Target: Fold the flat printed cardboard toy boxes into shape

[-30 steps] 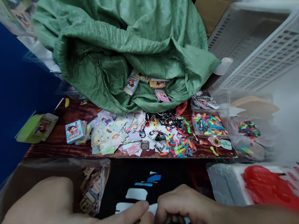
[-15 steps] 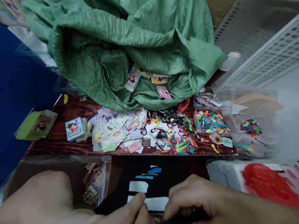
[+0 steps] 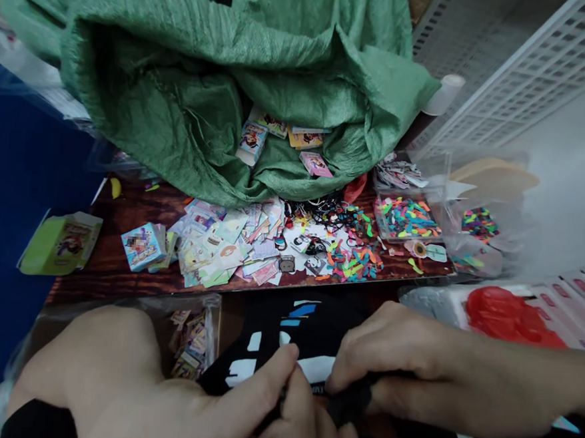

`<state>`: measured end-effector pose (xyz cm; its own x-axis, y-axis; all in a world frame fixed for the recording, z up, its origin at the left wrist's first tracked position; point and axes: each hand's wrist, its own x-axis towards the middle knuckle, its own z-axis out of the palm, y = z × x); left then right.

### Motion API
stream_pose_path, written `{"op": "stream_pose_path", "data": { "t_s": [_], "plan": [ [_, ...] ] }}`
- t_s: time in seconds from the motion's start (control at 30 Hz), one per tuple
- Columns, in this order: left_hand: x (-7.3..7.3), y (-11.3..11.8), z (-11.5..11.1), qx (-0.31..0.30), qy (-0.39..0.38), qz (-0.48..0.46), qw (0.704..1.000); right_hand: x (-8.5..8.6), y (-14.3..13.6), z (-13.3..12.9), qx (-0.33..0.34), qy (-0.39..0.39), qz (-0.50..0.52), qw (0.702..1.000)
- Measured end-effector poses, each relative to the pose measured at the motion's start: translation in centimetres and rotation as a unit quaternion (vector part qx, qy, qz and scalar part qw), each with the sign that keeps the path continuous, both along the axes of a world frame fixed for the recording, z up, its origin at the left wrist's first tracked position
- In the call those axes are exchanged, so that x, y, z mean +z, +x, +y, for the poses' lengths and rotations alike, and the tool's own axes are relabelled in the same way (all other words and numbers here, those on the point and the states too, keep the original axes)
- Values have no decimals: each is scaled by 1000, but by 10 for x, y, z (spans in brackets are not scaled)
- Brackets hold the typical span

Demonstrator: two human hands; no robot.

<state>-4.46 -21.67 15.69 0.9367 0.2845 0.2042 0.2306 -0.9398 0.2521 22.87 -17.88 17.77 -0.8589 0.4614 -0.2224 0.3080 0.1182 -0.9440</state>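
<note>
My left hand [image 3: 219,407] is closed at the lower middle, thumb pressed against the index finger. Something small and dark shows between them, too hidden to name. My right hand [image 3: 407,370] is closed too, its fingers bent round a dark item [image 3: 352,403] that lies mostly out of sight and that I cannot make out. Both hands are close together, low in front of the table. Beneath and behind them is black cloth [image 3: 336,315] with white and blue print.
A green woven sack [image 3: 224,47] with small printed boxes in its mouth lies at the back. Paper cards [image 3: 220,247], a blue box [image 3: 143,245] and colourful small pieces [image 3: 354,263] cover the tabletop. A clear tray [image 3: 407,217] stands right; a plastic-lined carton [image 3: 212,320] sits below left.
The view has shifted slightly, with the table scene moving up and left. Both hands remain closed; the right hand sits a little higher, and the printed cloth has shifted between them.
</note>
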Motion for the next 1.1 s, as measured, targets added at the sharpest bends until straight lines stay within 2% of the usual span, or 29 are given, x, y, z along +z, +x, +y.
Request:
{"op": "stream_pose_path", "data": {
  "t_s": [0.1, 0.2, 0.3, 0.4, 0.5, 0.57, 0.63, 0.7, 0.77, 0.83, 0.97, 1.0, 1.1],
  "plan": [
    [2, 5, -1, -84, 163, 86, 979, -7, -6, 4, 32, -40, 10, 999],
    [2, 7, -1, -128, 212, 131, 960, -13, -10, 6, 56, -70, 8, 996],
    [-5, 4, 4, -93, 164, 94, 977, -19, -12, 5, 56, -68, 9, 996],
    [-24, 3, 12, -64, 97, 6, 993, -25, -13, 3, 44, -66, 23, 997],
    [-46, 8, 16, -84, 64, -82, 991, -31, -13, 3, 39, -80, 45, 995],
    [-55, 15, 12, -65, 37, -120, 990, -34, -13, 4, 36, -92, 50, 994],
    [-58, 21, 5, -4, -18, -152, 988, -37, -13, 4, 28, -93, 54, 994],
    [-54, 25, 0, 50, -95, -167, 980, -39, -12, 4, 17, -78, 64, 995],
    [-47, 26, 2, 78, -150, -158, 973, -41, -12, 2, 10, -53, 67, 996],
    [-44, 24, 13, 55, -164, -141, 975, -45, -11, 0, 4, -21, 61, 998],
    [-55, 17, 40, -97, -138, -141, 976, -54, -9, -6, -22, 30, 85, 996],
    [-60, 16, 45, -114, -139, -134, 975, -56, -9, -8, -30, 37, 88, 995],
    [-71, 22, 54, -114, -148, -114, 976, -61, -7, -11, -58, 65, 70, 994]
  ]
}}
